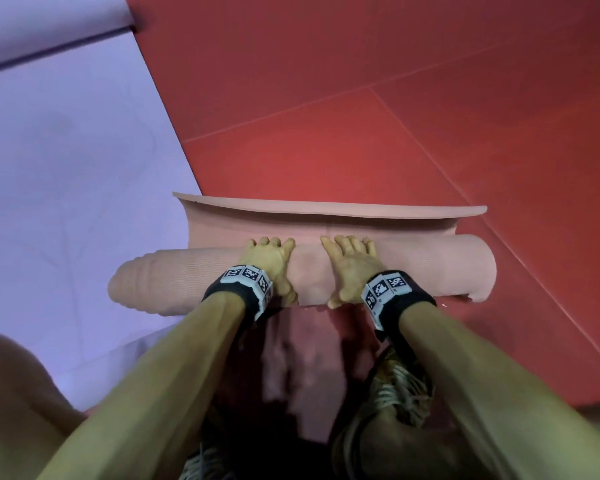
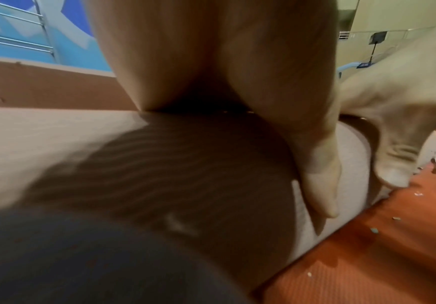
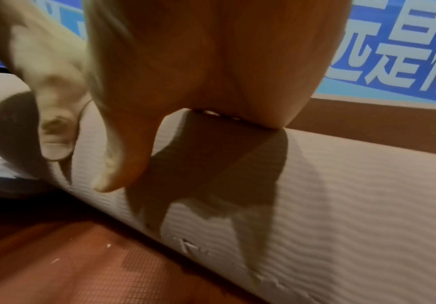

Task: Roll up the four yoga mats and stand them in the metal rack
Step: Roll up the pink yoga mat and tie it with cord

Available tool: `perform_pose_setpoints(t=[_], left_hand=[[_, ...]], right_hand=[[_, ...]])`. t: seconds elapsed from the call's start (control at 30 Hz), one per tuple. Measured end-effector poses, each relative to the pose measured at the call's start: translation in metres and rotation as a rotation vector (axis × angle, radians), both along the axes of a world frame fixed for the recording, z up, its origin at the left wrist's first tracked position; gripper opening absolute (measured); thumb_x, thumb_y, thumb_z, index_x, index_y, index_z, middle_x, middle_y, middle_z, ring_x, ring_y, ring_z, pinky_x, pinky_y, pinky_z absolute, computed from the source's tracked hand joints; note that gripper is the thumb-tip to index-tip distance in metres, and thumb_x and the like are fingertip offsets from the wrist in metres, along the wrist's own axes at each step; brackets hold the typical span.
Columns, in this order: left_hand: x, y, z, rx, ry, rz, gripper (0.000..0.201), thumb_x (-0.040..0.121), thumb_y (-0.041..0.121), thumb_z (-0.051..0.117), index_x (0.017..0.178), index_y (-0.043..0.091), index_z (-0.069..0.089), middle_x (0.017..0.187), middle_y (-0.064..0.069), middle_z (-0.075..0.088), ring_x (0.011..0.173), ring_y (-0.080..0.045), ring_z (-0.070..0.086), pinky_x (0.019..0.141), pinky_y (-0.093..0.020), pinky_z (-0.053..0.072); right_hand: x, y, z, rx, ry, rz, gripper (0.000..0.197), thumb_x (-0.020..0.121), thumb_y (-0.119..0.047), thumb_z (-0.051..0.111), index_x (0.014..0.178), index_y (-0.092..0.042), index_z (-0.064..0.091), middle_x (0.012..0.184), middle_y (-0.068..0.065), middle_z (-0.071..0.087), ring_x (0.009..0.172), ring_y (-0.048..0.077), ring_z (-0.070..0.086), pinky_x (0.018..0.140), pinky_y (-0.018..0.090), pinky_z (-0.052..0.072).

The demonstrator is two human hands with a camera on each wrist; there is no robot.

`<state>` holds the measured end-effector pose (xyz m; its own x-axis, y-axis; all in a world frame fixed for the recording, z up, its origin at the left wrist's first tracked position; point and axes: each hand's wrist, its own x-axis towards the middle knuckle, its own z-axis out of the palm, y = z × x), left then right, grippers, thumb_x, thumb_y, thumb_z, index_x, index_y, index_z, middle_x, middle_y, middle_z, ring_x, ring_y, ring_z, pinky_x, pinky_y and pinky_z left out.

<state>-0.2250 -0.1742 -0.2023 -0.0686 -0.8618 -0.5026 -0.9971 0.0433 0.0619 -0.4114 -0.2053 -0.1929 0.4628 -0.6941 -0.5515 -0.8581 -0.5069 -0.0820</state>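
Both hands lie side by side on the middle of the pink yoga mat (image 1: 430,268), which is almost fully rolled and lies across the red floor (image 1: 361,98). The left hand (image 1: 269,263) has its fingers (image 1: 264,241) spread over the top of the roll and its thumb down the near side; the right hand (image 1: 349,266) lies the same way. Just beyond the fingertips the mat's last loose flap (image 1: 326,209) curls upward. Left of the fingers, the roll's end overlaps a flat purple mat (image 1: 66,168).
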Motion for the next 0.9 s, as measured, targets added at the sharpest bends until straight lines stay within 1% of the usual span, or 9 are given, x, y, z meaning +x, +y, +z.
perform_pose_setpoints(t=[0.17,0.3,0.4,0.47,0.57,0.63,0.7,0.8,0.9], left_hand=[[0.003,-0.006,-0.003,0.169,0.162,0.072,0.090,0.036,0.054,0.089,0.113,0.025,0.053,0.101,-0.002,0.068,0.093,-0.026,0.062,0.080,-0.031,0.051],[0.008,-0.002,-0.008,0.168,0.317,0.161,0.105,0.027,0.058,0.086,0.124,0.038,0.052,0.112,0.007,0.068,0.107,-0.022,0.062,0.096,-0.034,0.050],[0.009,0.007,-0.004,0.075,0.246,0.118,0.102,0.044,0.066,0.082,0.134,0.035,0.043,0.129,0.002,0.058,0.122,-0.022,0.051,0.108,-0.036,0.031],[0.008,0.018,-0.006,-0.026,0.170,0.088,0.109,0.052,0.076,0.073,0.142,0.027,0.035,0.138,-0.002,0.049,0.129,-0.024,0.043,0.111,-0.040,0.025],[0.004,0.040,-0.010,-0.154,0.016,-0.007,0.127,0.056,0.083,0.064,0.151,0.012,0.018,0.147,-0.008,0.034,0.136,-0.026,0.031,0.115,-0.049,0.016],[-0.001,0.046,-0.012,-0.167,-0.041,-0.057,0.131,0.056,0.080,0.066,0.151,0.007,0.012,0.149,-0.010,0.030,0.137,-0.028,0.028,0.115,-0.053,0.016],[-0.004,0.043,-0.012,-0.157,-0.035,-0.054,0.128,0.055,0.076,0.070,0.148,0.007,0.017,0.146,-0.010,0.033,0.135,-0.028,0.031,0.113,-0.052,0.021],[0.000,0.030,-0.006,-0.087,0.023,0.019,0.120,0.052,0.070,0.077,0.144,0.012,0.027,0.141,-0.007,0.041,0.131,-0.026,0.039,0.110,-0.045,0.027],[0.003,0.013,0.002,-0.034,0.074,0.056,0.106,0.048,0.064,0.082,0.134,0.015,0.043,0.128,-0.007,0.054,0.118,-0.027,0.051,0.100,-0.038,0.037]], right_hand=[[0.006,-0.007,0.004,0.148,0.065,-0.060,0.126,0.054,-0.041,0.088,0.154,-0.027,0.012,0.151,0.006,0.032,0.138,0.028,0.029,0.113,0.052,0.016],[0.008,-0.017,0.007,0.244,0.014,-0.104,0.122,0.053,-0.035,0.090,0.153,-0.037,0.019,0.150,0.000,0.040,0.139,0.028,0.033,0.113,0.052,0.020],[0.009,-0.031,0.009,0.291,-0.016,-0.124,0.118,0.056,-0.037,0.090,0.153,-0.038,0.023,0.147,-0.004,0.046,0.139,0.027,0.037,0.115,0.053,0.018],[0.008,-0.041,0.007,0.321,-0.027,-0.175,0.116,0.058,-0.037,0.090,0.153,-0.038,0.024,0.150,-0.003,0.044,0.141,0.027,0.036,0.119,0.051,0.012],[0.008,-0.047,0.007,0.375,-0.092,-0.245,0.116,0.055,-0.030,0.092,0.152,-0.038,0.029,0.154,-0.003,0.039,0.140,0.025,0.037,0.116,0.040,0.027],[0.009,-0.043,0.008,0.350,-0.073,-0.222,0.116,0.057,-0.033,0.091,0.152,-0.039,0.026,0.154,-0.003,0.038,0.141,0.026,0.035,0.116,0.042,0.022],[0.008,-0.034,0.007,0.273,-0.039,-0.171,0.114,0.061,-0.040,0.087,0.153,-0.039,0.021,0.155,-0.002,0.037,0.143,0.026,0.031,0.117,0.045,0.013],[0.005,-0.018,0.004,0.118,-0.038,-0.092,0.112,0.067,-0.047,0.081,0.156,-0.035,0.013,0.161,0.000,0.023,0.145,0.023,0.022,0.115,0.042,0.011],[-0.001,-0.005,0.002,0.053,0.004,-0.014,0.130,0.061,-0.053,0.083,0.156,-0.023,-0.001,0.161,0.009,0.011,0.147,0.030,0.011,0.118,0.050,0.007]])
